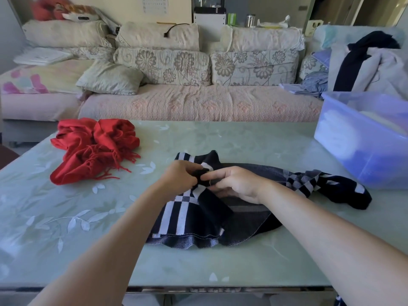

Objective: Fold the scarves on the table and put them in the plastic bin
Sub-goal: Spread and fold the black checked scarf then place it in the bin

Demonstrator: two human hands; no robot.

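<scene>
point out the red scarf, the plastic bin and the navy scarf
red scarf (92, 149): head view, middle of the crumpled heap
plastic bin (344, 140): head view, its near wall
navy scarf (178, 217): head view, white-striped near end

Bright, even daylight; shadows faint. Pale sheen on the counter (242, 140). Marked wide-angle bending toward edges. Plastic bin (353, 155) washed out and soft; far corners slightly blurred.

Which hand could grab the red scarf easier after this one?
Probably the left hand. The red scarf lies crumpled on the table's left side, nearer that hand. The right hand sits farther away, toward the plastic bin. Both hands pinch the navy checked scarf.
</scene>
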